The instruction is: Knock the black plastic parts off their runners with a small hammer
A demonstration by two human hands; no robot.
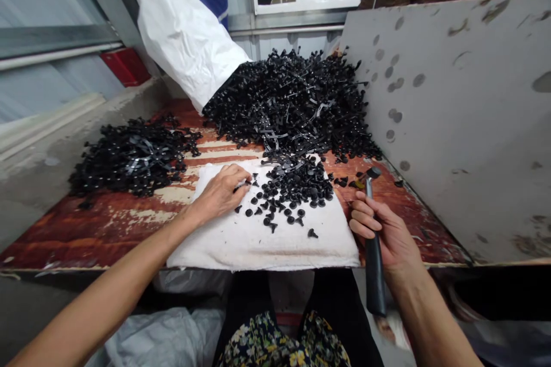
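My left hand (221, 190) rests on a white folded cloth (258, 238), its fingers pinched on a small black stud-like piece at the edge of a heap of loose black studs (297, 186). My right hand (385, 232) is closed around the black handle of a small hammer (373, 241), whose head points up just right of the cloth. A few single studs lie scattered on the cloth in front of the heap.
A large pile of black plastic strips with studs (293, 103) spills from a white sack (185, 28) at the back. A smaller black pile (131, 155) lies at the left on the worn red board (86, 229). A grey spotted panel (465, 114) walls off the right side.
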